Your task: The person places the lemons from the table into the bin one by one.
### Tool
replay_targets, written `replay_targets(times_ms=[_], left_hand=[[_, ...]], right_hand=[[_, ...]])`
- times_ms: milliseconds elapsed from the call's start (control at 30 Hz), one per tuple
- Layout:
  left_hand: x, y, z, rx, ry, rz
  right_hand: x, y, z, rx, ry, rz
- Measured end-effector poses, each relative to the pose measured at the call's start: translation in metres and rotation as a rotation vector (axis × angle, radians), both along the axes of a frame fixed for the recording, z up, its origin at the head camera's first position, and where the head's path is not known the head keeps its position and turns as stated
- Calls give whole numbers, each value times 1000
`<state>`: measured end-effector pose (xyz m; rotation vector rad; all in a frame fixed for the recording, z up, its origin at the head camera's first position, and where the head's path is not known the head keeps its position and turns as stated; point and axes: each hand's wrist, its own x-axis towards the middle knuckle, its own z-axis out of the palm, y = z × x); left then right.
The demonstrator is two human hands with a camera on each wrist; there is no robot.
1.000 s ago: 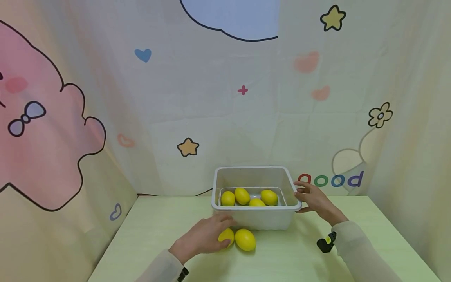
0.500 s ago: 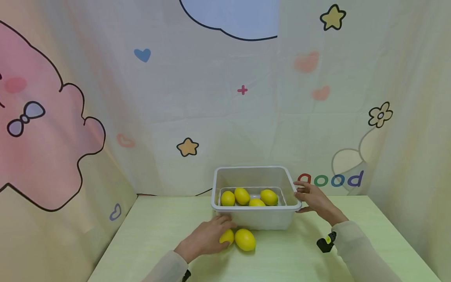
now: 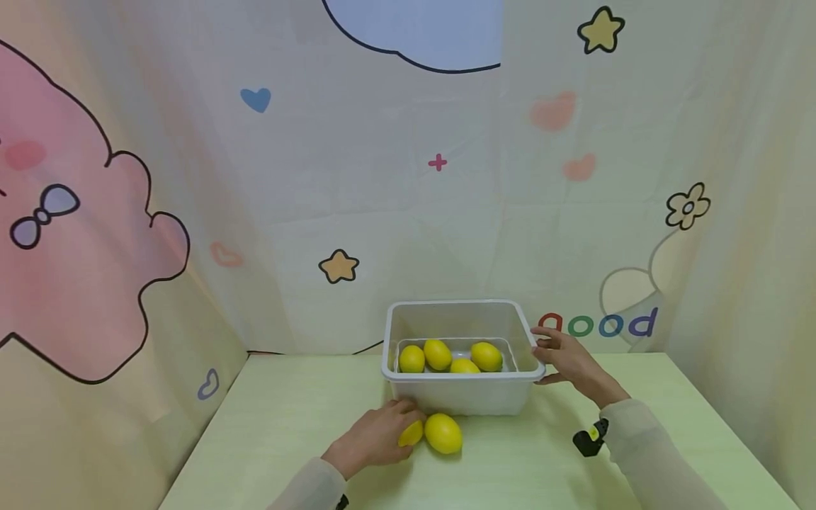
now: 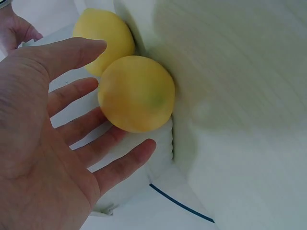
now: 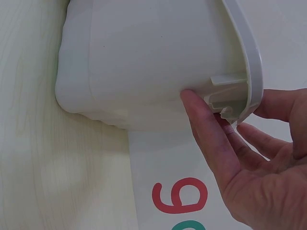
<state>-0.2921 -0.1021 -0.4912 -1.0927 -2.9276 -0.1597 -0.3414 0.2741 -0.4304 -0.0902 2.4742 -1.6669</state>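
Two yellow lemons lie on the table in front of a white plastic tub. My left hand is at the left lemon; in the left wrist view its fingers spread loosely around that lemon, and the thumb stands away from it. The right-hand lemon sits close beside it. My right hand holds the tub's right edge. In the right wrist view, the thumb is at the rim and fingers reach below it along the outer wall. Several lemons rest inside the tub.
The pale wood-look table carries the tub near its back edge. A printed curtain hangs directly behind and along both sides. The tub's front wall partly hides one inner lemon.
My left hand has shifted slightly right and lower, with its fingers further around the left lemon. My right hand, the tub and the other lemons look unmoved.
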Motion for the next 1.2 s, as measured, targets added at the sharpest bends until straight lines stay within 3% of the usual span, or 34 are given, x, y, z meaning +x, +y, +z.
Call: replay_targets(times_ms=[233, 633, 1000, 1200], left_hand=[[-2, 1, -5, -19, 3, 11], [-4, 5, -14, -50, -75, 50], [0, 7, -8, -61, -174, 39], [-2, 7, -11, -65, -168, 22]], right_hand=[[-1, 0, 1, 1, 4, -1], [0, 0, 0, -9, 1, 0], [0, 0, 0, -11, 1, 1], [-1, 0, 0, -1, -2, -2]])
